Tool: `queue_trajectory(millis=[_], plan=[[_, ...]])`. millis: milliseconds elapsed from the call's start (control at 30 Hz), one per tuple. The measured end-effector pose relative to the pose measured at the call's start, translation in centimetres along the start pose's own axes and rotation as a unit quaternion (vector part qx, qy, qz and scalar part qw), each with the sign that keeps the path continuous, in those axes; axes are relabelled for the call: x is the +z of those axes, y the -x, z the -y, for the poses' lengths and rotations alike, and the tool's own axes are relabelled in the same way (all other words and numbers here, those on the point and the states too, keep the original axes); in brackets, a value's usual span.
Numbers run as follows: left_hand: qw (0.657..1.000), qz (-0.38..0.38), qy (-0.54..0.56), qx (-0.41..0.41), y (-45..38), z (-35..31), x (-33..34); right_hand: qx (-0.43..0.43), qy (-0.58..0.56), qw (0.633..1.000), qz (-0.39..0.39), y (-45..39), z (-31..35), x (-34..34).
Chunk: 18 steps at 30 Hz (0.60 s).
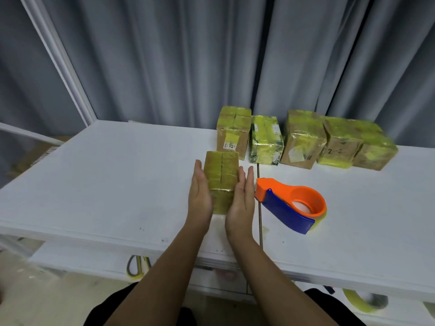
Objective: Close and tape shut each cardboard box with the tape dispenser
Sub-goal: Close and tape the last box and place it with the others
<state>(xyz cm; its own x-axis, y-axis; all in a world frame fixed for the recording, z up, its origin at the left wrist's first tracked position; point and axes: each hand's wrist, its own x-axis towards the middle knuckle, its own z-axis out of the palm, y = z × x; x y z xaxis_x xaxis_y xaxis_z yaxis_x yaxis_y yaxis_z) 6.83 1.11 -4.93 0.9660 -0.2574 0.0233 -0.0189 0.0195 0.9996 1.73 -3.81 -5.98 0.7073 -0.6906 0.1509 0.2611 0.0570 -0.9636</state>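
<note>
Five boxes at back look taped; left hand and right hand, fingers flat, press the sixth box, dispenser idle beside.

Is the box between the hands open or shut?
Shut: the box's top flaps lie flat, meeting at a middle seam, between left hand and right hand.

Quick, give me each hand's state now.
Left hand: open, flat palm against the box.
Right hand: open, flat palm against the box's other side.
</note>
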Motion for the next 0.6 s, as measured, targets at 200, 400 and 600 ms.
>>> queue_trajectory(millis=[200, 400, 600], plan=[[0.995, 0.053, -0.036, 0.073, -0.2, 1.4, -0.9, -0.058, 0.107, 0.991, 0.064, -0.4, -2.1, -0.6], [0.963, 0.115, -0.156, 0.185, -0.9, 3.4, -2.5, -0.142, 0.292, 0.938, 0.124, -1.5, -3.2, -2.5], [0.933, 0.189, -0.221, 0.212, -2.1, 3.6, -4.0, -0.162, 0.359, 0.904, 0.167, -1.8, -2.9, -3.9]])
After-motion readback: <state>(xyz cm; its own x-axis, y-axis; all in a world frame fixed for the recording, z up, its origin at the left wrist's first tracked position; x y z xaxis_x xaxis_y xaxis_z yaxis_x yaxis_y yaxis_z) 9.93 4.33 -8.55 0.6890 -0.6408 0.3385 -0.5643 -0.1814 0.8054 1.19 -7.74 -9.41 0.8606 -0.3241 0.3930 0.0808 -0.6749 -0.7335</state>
